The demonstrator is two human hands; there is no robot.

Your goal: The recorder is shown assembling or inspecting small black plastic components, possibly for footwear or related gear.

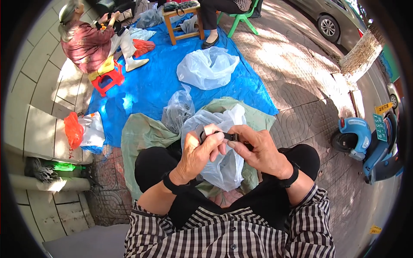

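Note:
Above my lap, my left hand (198,151) pinches one part of a short black strap (222,135) between thumb and fingers. The fingers of my right hand (259,150) are closed on its other end, where a small dark piece, perhaps a buckle, partly shows. Much of the strap is hidden behind the fingers. Right below both hands, a whitish translucent plastic bag (228,165) lies open between my knees. Next to it stands a clear bag (178,109) with dark things inside.
Green cloth (146,133) lies under the bags, on a blue tarp (150,90). Another plastic bag (208,69) sits ahead. One person (88,43) sits on a red stool (107,79); another (219,13) sits beside a wooden stool (183,21). A blue scooter (359,133) stands right.

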